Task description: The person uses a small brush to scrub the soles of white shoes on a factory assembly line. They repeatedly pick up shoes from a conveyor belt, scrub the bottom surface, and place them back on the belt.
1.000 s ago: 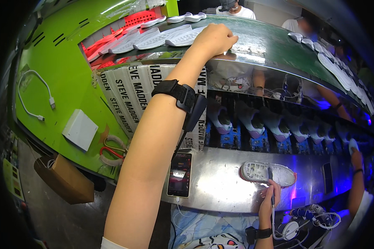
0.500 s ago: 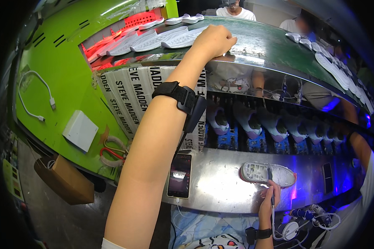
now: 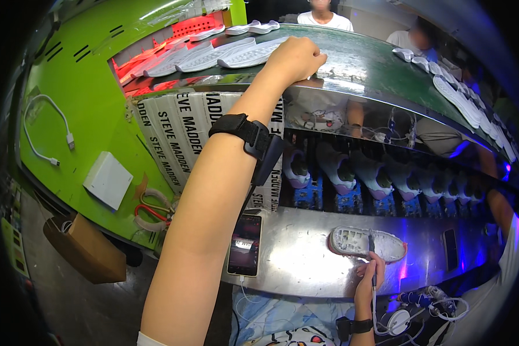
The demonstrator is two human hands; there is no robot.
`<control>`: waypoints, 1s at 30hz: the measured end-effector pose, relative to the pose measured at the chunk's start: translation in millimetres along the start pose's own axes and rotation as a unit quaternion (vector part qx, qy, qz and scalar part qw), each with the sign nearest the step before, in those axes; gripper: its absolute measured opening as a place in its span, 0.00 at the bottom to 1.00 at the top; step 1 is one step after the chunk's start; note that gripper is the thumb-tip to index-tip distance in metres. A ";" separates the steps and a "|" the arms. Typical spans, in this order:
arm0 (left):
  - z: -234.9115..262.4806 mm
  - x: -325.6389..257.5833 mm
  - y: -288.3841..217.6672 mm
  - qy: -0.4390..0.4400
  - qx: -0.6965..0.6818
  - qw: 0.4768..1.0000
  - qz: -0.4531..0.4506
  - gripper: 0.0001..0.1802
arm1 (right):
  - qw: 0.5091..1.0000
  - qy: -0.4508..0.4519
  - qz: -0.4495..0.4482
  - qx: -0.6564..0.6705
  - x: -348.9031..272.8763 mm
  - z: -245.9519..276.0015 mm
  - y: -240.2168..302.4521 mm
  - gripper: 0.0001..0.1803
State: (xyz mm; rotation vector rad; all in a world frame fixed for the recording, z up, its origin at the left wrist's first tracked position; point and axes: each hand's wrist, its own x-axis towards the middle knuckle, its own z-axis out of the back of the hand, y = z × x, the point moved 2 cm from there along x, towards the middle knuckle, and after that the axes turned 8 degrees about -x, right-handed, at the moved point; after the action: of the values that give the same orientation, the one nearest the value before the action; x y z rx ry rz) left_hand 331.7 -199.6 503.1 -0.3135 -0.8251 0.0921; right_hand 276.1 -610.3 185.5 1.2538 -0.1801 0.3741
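My left arm stretches up across the view to the green conveyor belt. My left hand (image 3: pixel 296 59) rests at the belt's near edge with its fingers curled closed; whether anything is inside them is hidden. A white shoe sole (image 3: pixel 251 56) lies on the belt beside it, one end behind the hand. Low on the right, my right hand (image 3: pixel 368 278) grips a brush (image 3: pixel 372 244) with a thin pale hose trailing down from it. The brush tip touches the inside of another sole (image 3: pixel 350 237), pale with a raised rim, lying on the metal table.
More white soles (image 3: pixel 458 101) line the belt's far right. Shoes (image 3: pixel 335 173) stand in a row on a rack under the belt. A phone (image 3: pixel 245 245) with a cable, another dark phone (image 3: pixel 450 249), scissors (image 3: pixel 154 212) and a white box (image 3: pixel 108 180) lie around. Co-workers sit opposite and at right.
The whole view has shifted slightly. Both my hands stay in nearly the same places, the brush still on the sole. The person opposite now shows more of the head.
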 end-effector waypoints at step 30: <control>9.0 -3.8 -2.0 -0.082 0.058 0.992 -0.070 0.08 | 1.000 0.002 0.006 -0.029 -3.1 5.3 7.9 0.16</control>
State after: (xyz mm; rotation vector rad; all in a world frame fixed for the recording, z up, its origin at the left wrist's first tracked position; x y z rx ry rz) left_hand 322.4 -200.1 506.7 -0.1387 -0.9991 0.0341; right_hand 270.7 -613.9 193.2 1.1951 -0.1942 0.3786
